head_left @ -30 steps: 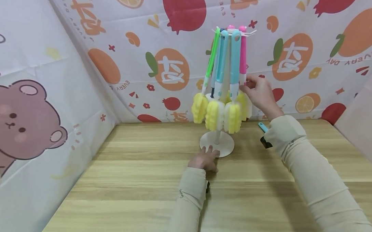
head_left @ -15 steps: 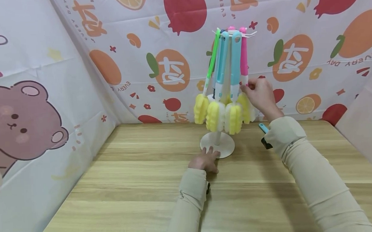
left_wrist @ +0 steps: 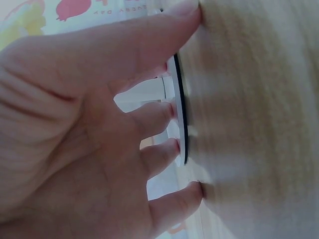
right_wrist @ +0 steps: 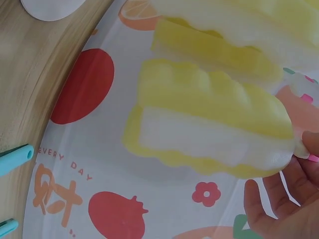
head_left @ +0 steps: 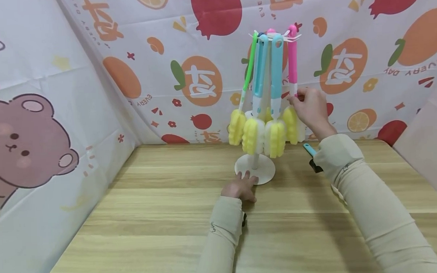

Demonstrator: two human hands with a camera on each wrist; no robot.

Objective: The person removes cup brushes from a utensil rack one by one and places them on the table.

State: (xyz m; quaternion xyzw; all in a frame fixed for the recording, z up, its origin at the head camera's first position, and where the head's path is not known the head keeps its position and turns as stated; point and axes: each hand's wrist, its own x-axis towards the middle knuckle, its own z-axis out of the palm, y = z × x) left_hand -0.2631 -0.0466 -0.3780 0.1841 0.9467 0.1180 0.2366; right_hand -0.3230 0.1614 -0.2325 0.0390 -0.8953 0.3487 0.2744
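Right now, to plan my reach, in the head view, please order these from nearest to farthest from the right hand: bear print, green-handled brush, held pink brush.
1. The pink brush: pinched in the right hand.
2. The green-handled brush: across the stand, on its left side.
3. The bear print: far left.

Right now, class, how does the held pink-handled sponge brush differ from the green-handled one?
The right hand pinches the pink-handled sponge brush, while the green-handled sponge brush hangs untouched. The pink one's handle is thicker and nearly upright; the green one's is thinner and slanted. Both yellow sponge heads point down.
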